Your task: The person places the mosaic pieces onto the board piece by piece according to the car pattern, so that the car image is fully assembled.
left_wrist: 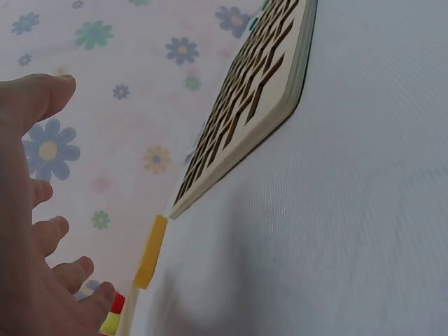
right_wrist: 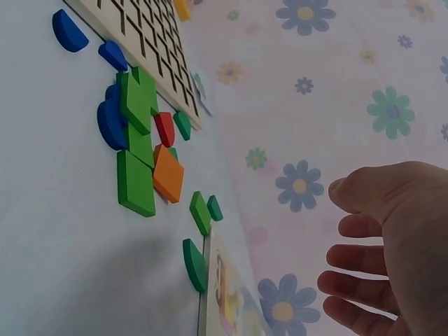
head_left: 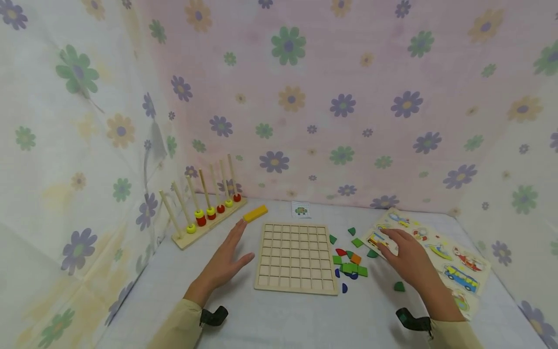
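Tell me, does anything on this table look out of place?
Only the small green, blue, red and orange flat pieces stand out: they lie jumbled to the right of the flat, pale wooden grid board, some overlapping, as if tipped out. Nothing looks visibly damaged.

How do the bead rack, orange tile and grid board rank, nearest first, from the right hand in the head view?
1. Orange tile: left of the right hand.
2. Grid board: farther left, near the middle.
3. Bead rack: far left, toward the back.
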`<state>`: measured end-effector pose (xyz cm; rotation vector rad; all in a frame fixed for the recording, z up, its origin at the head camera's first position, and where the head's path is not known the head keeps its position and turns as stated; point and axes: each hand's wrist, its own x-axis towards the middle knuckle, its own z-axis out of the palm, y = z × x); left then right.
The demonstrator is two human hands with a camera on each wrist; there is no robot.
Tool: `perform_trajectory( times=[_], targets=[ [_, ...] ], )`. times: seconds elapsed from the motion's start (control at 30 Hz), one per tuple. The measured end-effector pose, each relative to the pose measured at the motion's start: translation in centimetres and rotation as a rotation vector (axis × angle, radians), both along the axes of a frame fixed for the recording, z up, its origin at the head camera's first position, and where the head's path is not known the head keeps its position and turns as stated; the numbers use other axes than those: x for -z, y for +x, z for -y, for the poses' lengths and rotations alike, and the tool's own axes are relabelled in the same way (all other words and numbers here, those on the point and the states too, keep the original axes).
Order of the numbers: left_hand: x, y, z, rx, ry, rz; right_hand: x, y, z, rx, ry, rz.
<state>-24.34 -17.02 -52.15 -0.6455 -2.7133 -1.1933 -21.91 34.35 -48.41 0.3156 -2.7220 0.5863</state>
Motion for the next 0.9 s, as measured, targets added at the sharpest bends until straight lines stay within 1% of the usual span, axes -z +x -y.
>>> perform_trajectory(
  times=[0.13,0.27,0.37,0.5,0.57,0.63,0.77,0.9],
  targets=[
    [0.6,-1.1,-1.2,0.032,0.096,0.028,0.1,-1.2,0.1,-0.011,-0.017,0.025],
    [1.5,-2.0,-1.9,0.055,0.159,0.053,0.0,-2.7,0.6,-0.023,-0.044,0.057],
    [2.0,-2.3,-2.1,0.054,0.169,0.078,-0.3,-3.9,1.0,-0.007,-0.061,0.081],
    [2.2,-2.4,-1.7,0.057,0.194,0.118,-0.3,-5.5,1.5,0.035,-0.084,0.112],
    [2.3,-2.5,-1.5,0.073,0.216,0.132,-0.1,-6.0,1.6,0.052,-0.091,0.14],
    [2.4,-2.5,-1.5,0.088,0.214,0.14,0.2,-6.5,1.6,0.064,-0.089,0.168],
    [3.0,-2.6,-1.7,0.115,0.198,0.129,0.6,-7.3,1.4,0.068,-0.092,0.199],
    [3.3,-2.2,-2.1,0.099,0.152,0.133,1.5,-8.2,1.6,0.075,-0.104,0.261]
  ],
)
